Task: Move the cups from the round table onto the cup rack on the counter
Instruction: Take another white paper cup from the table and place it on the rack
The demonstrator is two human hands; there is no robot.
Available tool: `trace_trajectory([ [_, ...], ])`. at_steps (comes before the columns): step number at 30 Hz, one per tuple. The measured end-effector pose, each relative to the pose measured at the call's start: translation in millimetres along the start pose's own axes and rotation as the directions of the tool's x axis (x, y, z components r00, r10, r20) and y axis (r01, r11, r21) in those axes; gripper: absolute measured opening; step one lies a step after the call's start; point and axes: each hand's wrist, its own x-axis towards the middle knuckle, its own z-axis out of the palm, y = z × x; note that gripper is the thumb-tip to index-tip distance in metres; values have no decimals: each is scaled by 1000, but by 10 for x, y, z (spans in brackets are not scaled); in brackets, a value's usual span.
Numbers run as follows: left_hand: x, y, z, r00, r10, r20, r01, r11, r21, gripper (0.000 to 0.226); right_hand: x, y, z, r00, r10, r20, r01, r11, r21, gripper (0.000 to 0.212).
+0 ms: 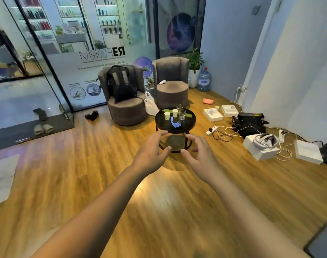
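Observation:
A small black round table (188, 125) stands on the wooden floor ahead of me. On its top stand two white paper cups (167, 115) (175, 112), a clear glass (182, 114) and a second clear glass behind it. My left hand (151, 151) and my right hand (199, 153) are stretched out in front of me, both empty with fingers spread and curved. They are short of the table and touch nothing. No cup rack or counter is in view.
Two grey armchairs (126, 101) (172, 84) stand behind the table, the left one holding a black backpack (121, 83). White boxes (260, 148), cables, a power strip (211, 130) and a black bag (249, 123) litter the floor to the right. A glass wall runs along the left.

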Motion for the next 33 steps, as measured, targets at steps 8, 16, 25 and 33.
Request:
trace_trajectory([
  [8,1263,-754,344,994,20,107,-17,999,-30,53,1288,477,448,997,73,-17,-73,997,4,50],
  [16,3069,-1339,716,984,-58,168,62,998,-21,55,3167,1121,708,994,109,8,-109,994,1,51],
  [25,4581,-1859,1142,964,-147,223,164,985,-60,58,4872,1637,759,985,127,117,-124,992,-31,53],
  [33,5727,-2717,1562,937,-218,273,238,971,-39,66,6025,2246,1317,969,167,181,-161,986,-45,53],
])
